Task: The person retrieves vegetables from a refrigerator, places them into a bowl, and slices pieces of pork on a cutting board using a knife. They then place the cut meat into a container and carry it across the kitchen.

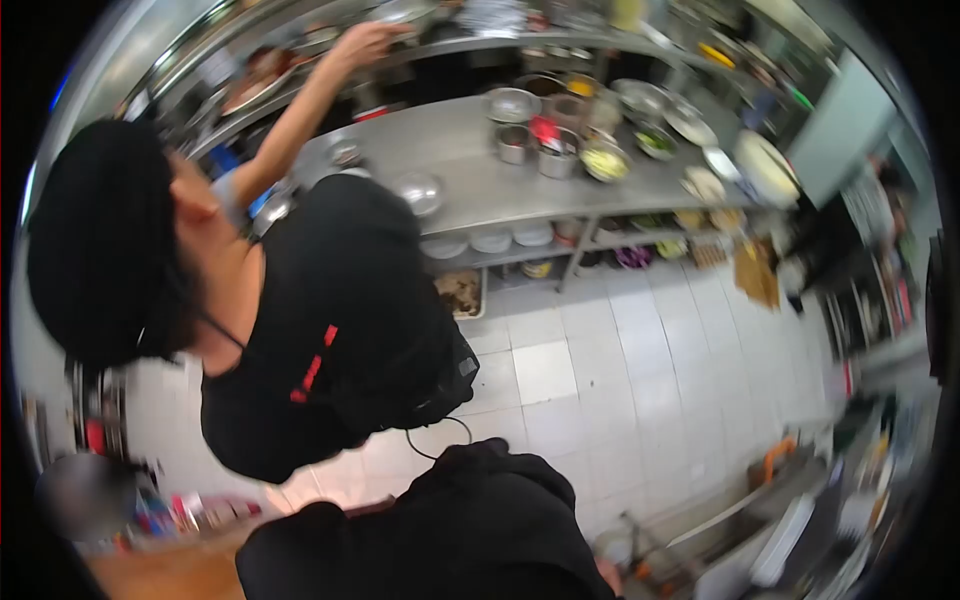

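My own black clothing fills the bottom of the head view. Beside it, at the lower edge, a small sliver of skin shows, likely my right hand; its fingers are hidden, so what it holds cannot be made out. Nearest to it is the cluttered metal counter at lower right. My left hand is out of the picture. Ahead of me a co-worker in a black cap and black top stretches an arm up, the hand at a metal bowl on the upper shelf.
A steel worktable carries metal pots, bowls and a bowl of yellow food. White containers sit on its lower shelf. White floor tiles lie between worktable and counter. Another person stands at far right.
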Tool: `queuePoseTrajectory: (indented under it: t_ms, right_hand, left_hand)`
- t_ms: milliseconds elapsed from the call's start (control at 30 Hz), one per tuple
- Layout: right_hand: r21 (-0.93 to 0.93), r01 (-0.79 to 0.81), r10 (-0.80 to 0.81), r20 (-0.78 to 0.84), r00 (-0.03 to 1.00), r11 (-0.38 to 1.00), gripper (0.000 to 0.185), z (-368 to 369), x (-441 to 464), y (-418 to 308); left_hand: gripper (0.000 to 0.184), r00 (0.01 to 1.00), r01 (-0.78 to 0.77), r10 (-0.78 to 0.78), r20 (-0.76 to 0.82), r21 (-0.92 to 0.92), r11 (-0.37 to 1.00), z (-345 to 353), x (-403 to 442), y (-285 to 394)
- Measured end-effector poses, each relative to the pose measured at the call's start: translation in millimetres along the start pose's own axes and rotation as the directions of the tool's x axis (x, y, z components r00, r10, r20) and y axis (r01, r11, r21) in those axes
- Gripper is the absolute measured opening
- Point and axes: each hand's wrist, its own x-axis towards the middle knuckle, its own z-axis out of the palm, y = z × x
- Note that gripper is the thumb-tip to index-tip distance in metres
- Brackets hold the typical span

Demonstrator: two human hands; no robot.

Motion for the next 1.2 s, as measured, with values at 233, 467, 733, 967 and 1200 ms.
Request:
queuePoseTrajectory:
  t_ms: [233,467,733,967,1200]
  right_hand:
    - [-0.243,0.191,-0.169,0.110,0.979,0.951,0.020,-168,50,-155]
    - [-0.057,0.601,-0.598,0.072,0.799,0.797,0.052,-292,117,-594]
    - [-0.218,0.726,-0.731,0.071,0.679,0.652,0.056,-385,191,-738]
    - [-0.491,0.360,-0.325,0.159,0.932,0.793,0.047,-492,251,-582]
    - [-0.523,0.352,-0.369,0.076,0.926,0.776,0.041,-663,387,-544]
  left_hand:
    - [0.037,0.992,0.066,-0.039,0.117,-0.234,0.970,92,51,194]
    - [0.035,0.988,0.156,-0.138,0.073,-0.393,0.906,140,90,346]
    - [0.034,0.961,0.258,-0.271,-0.050,-0.181,0.949,44,202,467]
    - [0.029,0.698,-0.145,0.205,-0.686,0.145,0.979,-321,304,692]
    - [0.035,0.258,-0.476,0.572,-0.778,0.412,0.776,-480,274,950]
